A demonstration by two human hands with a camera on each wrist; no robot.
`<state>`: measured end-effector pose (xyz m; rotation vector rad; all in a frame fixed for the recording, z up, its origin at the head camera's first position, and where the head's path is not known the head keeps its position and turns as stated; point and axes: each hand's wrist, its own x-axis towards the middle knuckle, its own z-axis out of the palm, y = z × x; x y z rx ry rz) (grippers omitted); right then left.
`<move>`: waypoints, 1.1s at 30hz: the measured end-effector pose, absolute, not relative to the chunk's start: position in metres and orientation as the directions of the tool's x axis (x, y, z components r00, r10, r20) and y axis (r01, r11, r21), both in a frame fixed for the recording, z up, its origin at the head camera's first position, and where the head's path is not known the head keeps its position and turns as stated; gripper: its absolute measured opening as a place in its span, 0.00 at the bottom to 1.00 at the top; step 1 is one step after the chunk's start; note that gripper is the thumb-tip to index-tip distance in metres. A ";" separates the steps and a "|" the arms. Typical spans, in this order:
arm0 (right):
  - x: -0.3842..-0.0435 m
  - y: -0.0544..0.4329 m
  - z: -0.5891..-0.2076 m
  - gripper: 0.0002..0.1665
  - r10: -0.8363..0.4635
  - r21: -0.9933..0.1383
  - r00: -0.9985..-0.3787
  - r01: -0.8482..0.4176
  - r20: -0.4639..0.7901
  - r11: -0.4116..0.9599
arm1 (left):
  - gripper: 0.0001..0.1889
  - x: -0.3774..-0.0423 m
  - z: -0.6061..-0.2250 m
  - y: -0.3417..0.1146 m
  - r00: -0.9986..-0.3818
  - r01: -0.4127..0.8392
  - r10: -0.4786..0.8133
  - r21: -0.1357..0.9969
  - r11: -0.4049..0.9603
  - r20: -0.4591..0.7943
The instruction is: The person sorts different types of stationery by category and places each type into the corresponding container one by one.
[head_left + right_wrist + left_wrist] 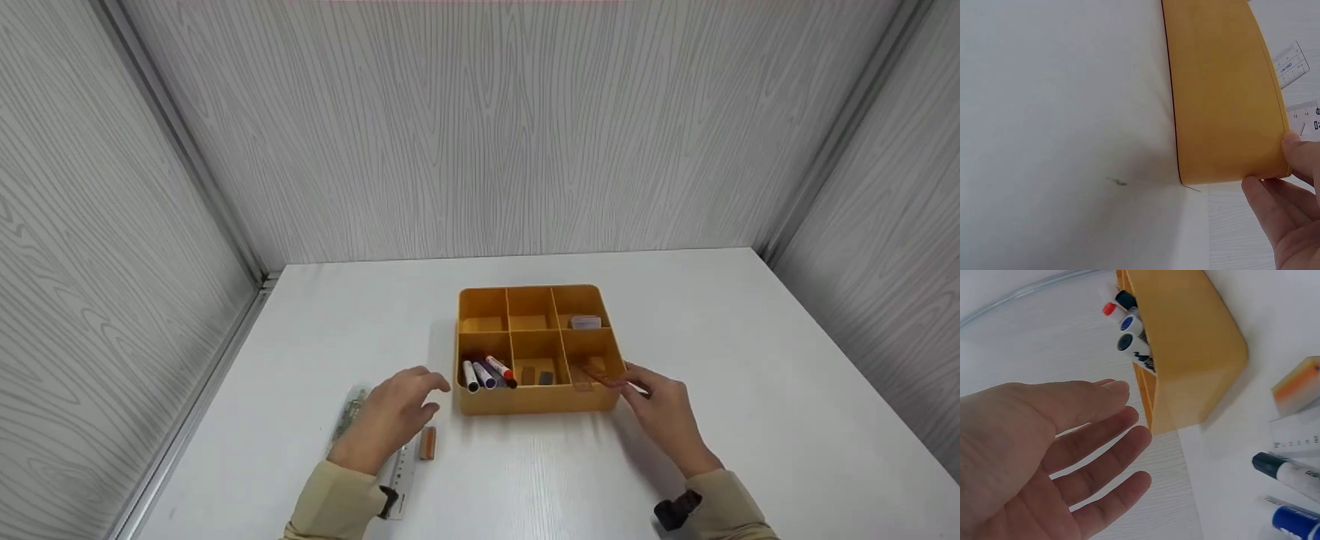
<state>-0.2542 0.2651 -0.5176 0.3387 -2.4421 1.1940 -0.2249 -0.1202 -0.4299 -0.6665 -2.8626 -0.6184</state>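
Observation:
A yellow six-compartment organizer box (536,399) stands on the table. At its front right corner my right hand (660,401) grips the rim, with thumb and fingers on either side of the corner in the right wrist view. Clear rulers (1292,63) stick up from the compartment beside that hand. My left hand (401,405) hovers just left of the box, holding nothing, its fingers (1109,481) apart and slightly bent. Several capped markers (484,373) lean in the front left compartment. Small dark blocks (546,378) lie in the front middle one.
Near my left hand lie an orange-and-white eraser (427,442), a clear ruler (403,474) and loose markers (1292,475), one with a dark cap. A small whitish item (586,322) sits in the back right compartment. Pale wood-grain panels (480,135) surround the table.

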 end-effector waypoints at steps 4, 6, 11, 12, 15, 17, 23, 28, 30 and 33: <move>-0.254 0.265 -0.518 0.10 -0.039 -0.700 -0.891 -0.383 0.453 0.603 | 0.17 -0.221 -0.446 -0.123 -0.936 0.334 0.350 0.418 0.845 0.042; -0.254 0.265 -0.517 0.10 -0.036 -0.706 -0.892 -0.381 0.451 0.597 | 0.19 -0.220 -0.453 -0.124 -0.942 0.288 0.334 0.439 0.851 -0.029; -0.254 0.266 -0.517 0.09 -0.039 -0.713 -0.896 -0.378 0.443 0.591 | 0.25 -0.219 -0.470 -0.122 -0.941 0.243 0.320 0.431 0.869 -0.114; -0.254 0.266 -0.517 0.09 -0.042 -0.711 -0.896 -0.378 0.442 0.593 | 0.25 -0.220 -0.472 -0.121 -0.940 0.243 0.321 0.429 0.870 -0.119; -0.253 0.265 -0.517 0.09 -0.046 -0.711 -0.897 -0.379 0.440 0.592 | 0.25 -0.220 -0.478 -0.122 -0.934 0.254 0.335 0.430 0.866 -0.121; -0.252 0.265 -0.516 0.09 -0.048 -0.713 -0.897 -0.380 0.439 0.590 | 0.24 -0.221 -0.481 -0.122 -0.930 0.266 0.349 0.438 0.859 -0.118; -0.252 0.266 -0.516 0.11 -0.052 -0.722 -0.899 -0.383 0.435 0.576 | 0.20 -0.222 -0.485 -0.123 -0.919 0.295 0.380 0.447 0.845 -0.111; -0.253 0.266 -0.518 0.11 -0.038 -0.724 -0.896 -0.381 0.442 0.576 | 0.19 -0.222 -0.489 -0.124 -0.921 0.319 0.384 0.446 0.836 -0.061; -0.253 0.265 -0.518 0.11 -0.032 -0.722 -0.896 -0.379 0.444 0.579 | 0.18 -0.223 -0.491 -0.124 -0.928 0.305 0.368 0.441 0.844 -0.062; -0.252 0.265 -0.517 0.10 -0.032 -0.718 -0.894 -0.380 0.447 0.583 | 0.16 -0.225 -0.493 -0.123 -0.937 0.278 0.340 0.422 0.863 -0.077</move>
